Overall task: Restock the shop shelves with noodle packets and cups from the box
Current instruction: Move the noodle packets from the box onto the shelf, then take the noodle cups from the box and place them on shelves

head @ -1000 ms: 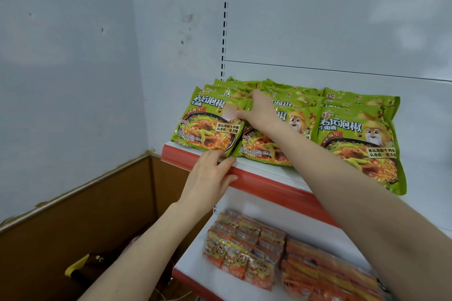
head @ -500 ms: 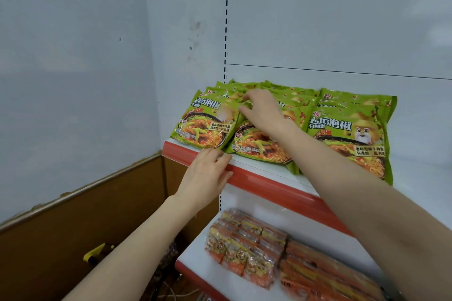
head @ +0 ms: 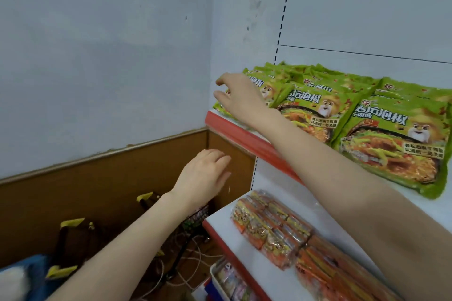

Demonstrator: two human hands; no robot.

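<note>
The green noodle packets are lying overlapped on the upper shelf. The right hand is reaching over the leftmost packet, fingers curling at its left edge; whether they are pinching it I cannot tell. Likely it is squaring the row, and next it should be nudging that packet back from the lip. The left hand is hovering below, relaxed and empty. Orange packets are filling the lower shelf, with a brown-panelled wall at the left.

Noodle packets on upper shelf; multipacks below.
</note>
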